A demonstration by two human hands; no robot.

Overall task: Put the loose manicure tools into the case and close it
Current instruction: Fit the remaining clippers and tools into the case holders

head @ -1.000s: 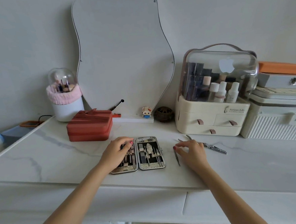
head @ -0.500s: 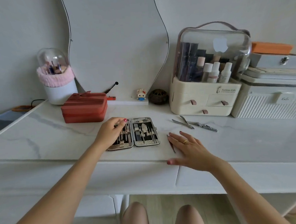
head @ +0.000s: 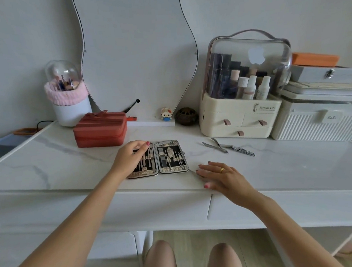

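Note:
The manicure case [head: 172, 157] lies open flat on the marble desk [head: 277, 168], with metal tools strapped into both halves. My left hand [head: 131, 157] rests on the case's left half, fingers loosely bent over the tools there. My right hand [head: 219, 176] lies flat on the desk to the right of the case, near the front edge, fingers spread and straight. Loose steel nippers [head: 215, 146] and a nail clipper [head: 242, 150] lie crossed further right, beyond my right hand. I cannot tell whether a thin tool lies under my right fingers.
A red zip box [head: 101, 129] sits just behind the case. A cream cosmetics organiser [head: 243, 120] with a clear dome, a white ribbed box [head: 316, 123], a brush holder [head: 68, 99], a small figurine [head: 166, 113] and a wavy mirror [head: 136, 52] line the back.
My right hand has drawn back from beside the loose tools to the desk's front edge and flattened. The thin tool near its fingertips is no longer plainly visible. My left hand stays on the case.

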